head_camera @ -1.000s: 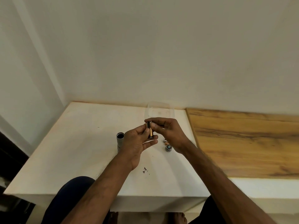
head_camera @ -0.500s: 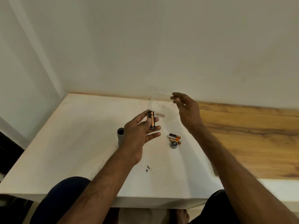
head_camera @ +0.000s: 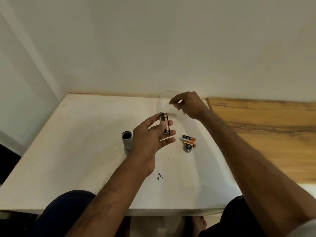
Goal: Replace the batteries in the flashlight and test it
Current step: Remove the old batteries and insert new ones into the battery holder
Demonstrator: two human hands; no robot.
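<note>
My left hand (head_camera: 152,139) pinches a black-and-copper battery pack (head_camera: 164,123) between thumb and fingers, above the white table (head_camera: 71,151). The grey flashlight body (head_camera: 127,140) stands upright just left of that hand, its open end facing up. Two loose black-and-copper batteries (head_camera: 188,140) lie to the right of the hand, with the round grey end cap (head_camera: 187,148) right in front of them. My right hand (head_camera: 188,104) hovers over a clear plastic container (head_camera: 165,101) at the table's back edge. Its fingers bend downward, and I see nothing held in them.
A small pale object (head_camera: 173,114) lies at the container's near side. A wooden surface (head_camera: 266,127) adjoins the table on the right. Small dark specks (head_camera: 159,177) mark the tabletop near the front. The wall rises directly behind the table.
My right hand let go of the battery pack and moved back and right to the clear container. My left hand keeps holding the pack.
</note>
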